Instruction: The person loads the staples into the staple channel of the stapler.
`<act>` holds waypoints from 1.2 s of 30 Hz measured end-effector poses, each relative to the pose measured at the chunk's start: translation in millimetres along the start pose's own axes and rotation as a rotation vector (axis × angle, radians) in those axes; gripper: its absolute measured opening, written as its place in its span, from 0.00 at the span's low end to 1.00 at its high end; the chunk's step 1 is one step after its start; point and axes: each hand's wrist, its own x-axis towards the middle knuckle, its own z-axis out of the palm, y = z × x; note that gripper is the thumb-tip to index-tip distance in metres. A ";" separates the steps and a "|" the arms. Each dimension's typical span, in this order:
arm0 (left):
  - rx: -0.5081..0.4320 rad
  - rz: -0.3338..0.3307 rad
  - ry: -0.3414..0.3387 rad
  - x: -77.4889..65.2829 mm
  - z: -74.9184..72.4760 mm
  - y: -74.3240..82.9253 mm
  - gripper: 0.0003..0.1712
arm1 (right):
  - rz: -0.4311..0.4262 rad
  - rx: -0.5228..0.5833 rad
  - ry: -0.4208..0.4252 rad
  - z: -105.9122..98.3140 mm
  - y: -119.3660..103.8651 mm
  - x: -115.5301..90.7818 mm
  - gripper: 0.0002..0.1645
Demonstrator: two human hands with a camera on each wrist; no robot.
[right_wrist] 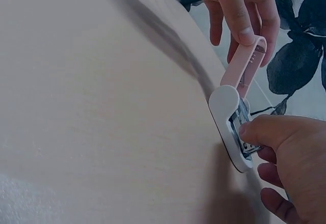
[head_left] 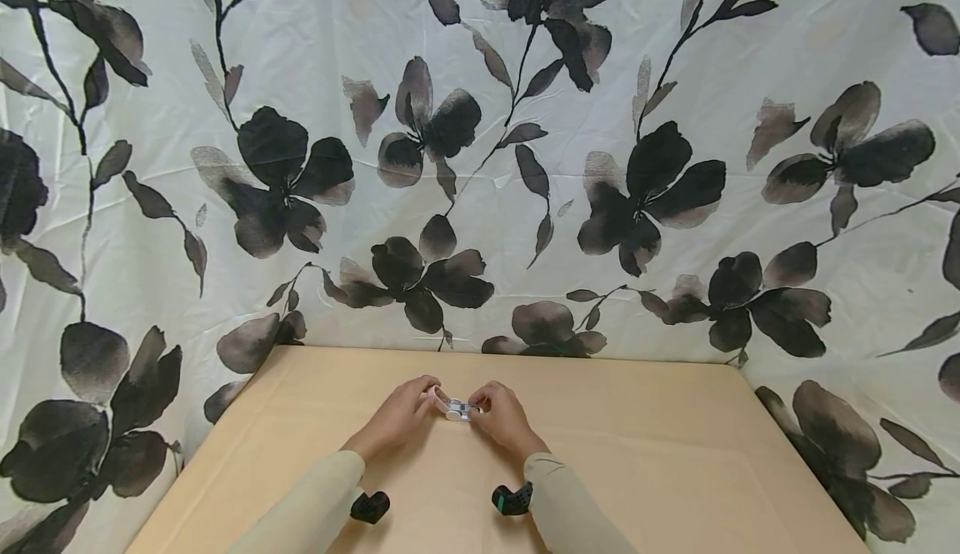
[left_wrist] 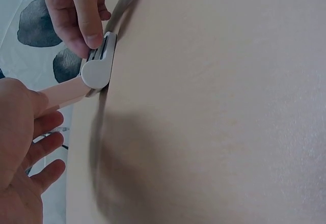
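Both hands hold a small pink and white stapler (head_left: 455,410) over the table, its pink lid (right_wrist: 237,66) swung up from the white base (right_wrist: 224,109). My left hand (head_left: 402,411) pinches the lid near its end between thumb and fingers; its other fingers are spread loosely in the left wrist view. At the far end of the base, my right hand (head_left: 501,416) has its thumb on the metal staple channel (right_wrist: 247,132), with its fingertips behind. A spring shows inside the lid. Whether staples lie in the channel, I cannot tell.
A light tan cloth or sheet covers the table (head_left: 637,446). Behind it hangs a white curtain (head_left: 525,229) with dark flowers. Black wrist cameras, a left one (head_left: 371,506) and a right one (head_left: 512,500), sit below the sleeves.
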 end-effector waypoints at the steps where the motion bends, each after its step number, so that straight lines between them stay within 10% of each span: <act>1: 0.000 0.000 0.000 -0.1 0.1 -0.1 0.16 | 0.002 0.004 0.000 0.0 0.4 -0.2 0.04; 36: -0.018 -0.016 0.002 -1.4 -1.0 0.6 0.13 | 0.031 0.002 -0.042 -6.6 15.1 -4.4 0.10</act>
